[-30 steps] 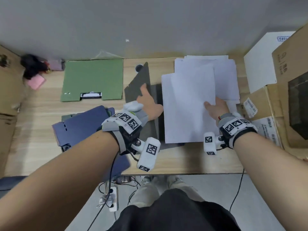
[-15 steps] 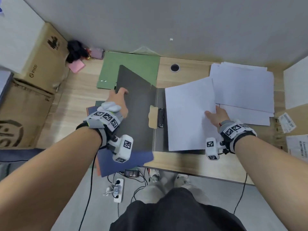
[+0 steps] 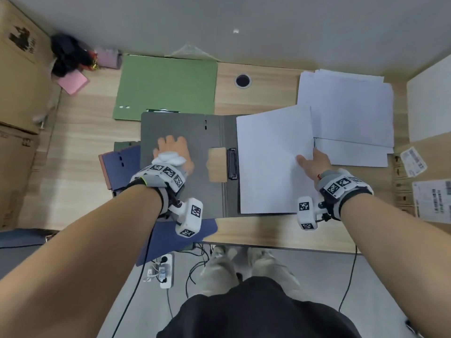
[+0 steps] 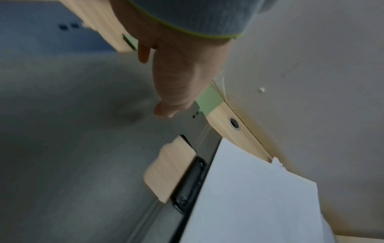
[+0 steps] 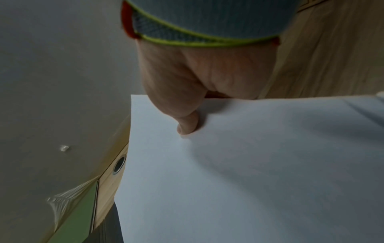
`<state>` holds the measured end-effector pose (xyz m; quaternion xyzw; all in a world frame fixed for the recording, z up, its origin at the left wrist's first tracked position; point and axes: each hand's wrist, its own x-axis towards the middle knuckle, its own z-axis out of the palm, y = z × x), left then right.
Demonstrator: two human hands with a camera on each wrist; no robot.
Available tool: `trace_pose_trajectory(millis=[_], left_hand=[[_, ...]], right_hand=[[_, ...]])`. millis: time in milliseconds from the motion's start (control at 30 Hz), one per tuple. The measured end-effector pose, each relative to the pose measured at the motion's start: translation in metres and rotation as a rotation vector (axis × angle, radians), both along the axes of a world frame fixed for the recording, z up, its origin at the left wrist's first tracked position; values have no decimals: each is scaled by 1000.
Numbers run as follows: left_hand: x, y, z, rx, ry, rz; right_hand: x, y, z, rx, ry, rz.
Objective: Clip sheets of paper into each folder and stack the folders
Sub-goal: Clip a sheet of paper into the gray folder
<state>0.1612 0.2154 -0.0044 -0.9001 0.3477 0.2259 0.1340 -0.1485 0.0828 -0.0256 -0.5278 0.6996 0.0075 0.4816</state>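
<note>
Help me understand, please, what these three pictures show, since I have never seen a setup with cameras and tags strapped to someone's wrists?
No machine here: a person works at a wooden desk with bare hands, wearing tagged wrist bands. The wide picture comes from a head camera looking down; the other two come from cameras on each wrist, looking along the hand. The left hand lies flat on the open cover of a grey folder, whose black clip sits by the spine. The right hand pinches sheets of paper over the folder's right half. Also on the desk: a green folder, blue folders and a paper pile.
</note>
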Motion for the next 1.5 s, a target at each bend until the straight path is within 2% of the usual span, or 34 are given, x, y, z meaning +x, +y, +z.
trace_pose_trajectory(millis=[67,133,167,300,500,767,933,1033,1233,1367,1500], left_hand=[[-15,-21,-14,54,196,4],[-33,-28,-20,7,294,-39],[-42,-31,-21,-33,306,-61],[-79,-45,-38,-11,330,-100],[-101,-64,-62,9,244,80],[-98,-65,-56,73,242,96],[-84,-55,-55,30,375,76],[-76,-46,-57,-87,496,156],[-65,-40,-57,-188,652,283],[-66,-39,-55,-205,689,333],[-68,-41,-58,-171,693,375]], right_hand=[[-8,-9,-9,-16,-10,-12],[-8,-12,-9,-33,-46,-31],[-4,-14,-6,-42,-57,-34],[-2,-22,-15,-26,-66,-15],[-11,-26,-34,-7,-60,-15],[-12,-25,-35,160,-2,27],[-15,-26,-47,227,3,4],[-17,-24,-52,256,-38,-38],[-6,-13,-33,202,-90,-55],[-5,-9,-42,182,-100,-99],[-6,-1,-52,193,-97,-69]])
